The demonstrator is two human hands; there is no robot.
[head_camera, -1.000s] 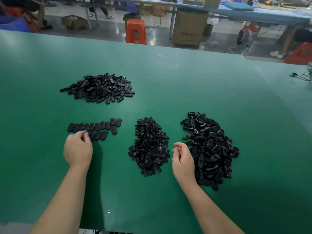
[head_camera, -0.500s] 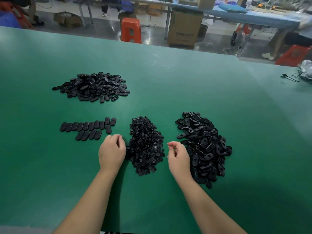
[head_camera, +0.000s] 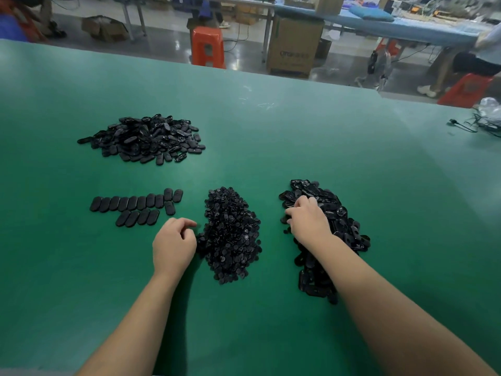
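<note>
Head view, down onto a green worktop (head_camera: 298,145). Right of centre: a heap of glossy black oval shells (head_camera: 341,226), stretched from mid-frame toward the lower edge. On its upper left flank, the right hand (head_camera: 309,222), palm down, fingers bent into the pieces (whether already clamped on one, impossible to tell). Centre: a pile of small black parts (head_camera: 233,234), dull and knobbly, with the left hand (head_camera: 173,245) touching its left rim. Fingers loosely curled there, thumb toward forefinger, nothing visible between them, so grip not to be told. Hands well apart, one pile each. Left of centre, just above the left hand: two neat rows of matte oval pieces (head_camera: 135,206), flat and side by side, long axes pointing up-frame with a slight rightward lean. Upper left: another loose heap of ovals (head_camera: 143,139). Probably next: one shell and one small part brought together between the piles, each hand already at its own supply.
</note>
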